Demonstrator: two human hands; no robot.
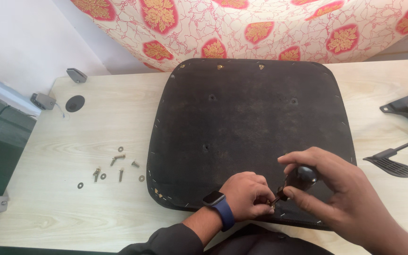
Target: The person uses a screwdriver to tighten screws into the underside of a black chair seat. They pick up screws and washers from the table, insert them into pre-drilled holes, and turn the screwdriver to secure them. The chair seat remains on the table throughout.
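Hands meet at the near edge of a dark chair seat base (246,127), a broad rounded-square panel lying flat on a pale wood-grain surface (72,208). The panel's face is matt, blackish-brown and slightly fuzzy, with small staples glinting along its rim and a few bolt holes showing in its middle. Two brass-coloured fittings sit near its far edge.

The right hand (341,189) wraps a glossy black rounded knob (302,177), its grip closed on it with thumb below and fingers curled over the top. A short stem runs from the knob toward the left hand (246,193), whose fingertips are pinched together on a small brass-coloured fastener (271,202) at the stem's end; how the two pieces join there is too small to tell. Both sit just above the panel's near edge. The left wrist carries a smartwatch (215,198) with a dark blue band, above a black sleeve.

Left of the panel, loose bolts and washers (114,167) lie scattered on the bare wood, metallic and brassy, well apart from the hands. At the right edge, black plastic chair parts (393,163) rest on the surface, one a flat ribbed paddle on a thin lever. Beyond the far side hangs a cream cloth (260,23) printed with red and gold floral medallions. A round black cable grommet (75,103) sits near the far left corner.
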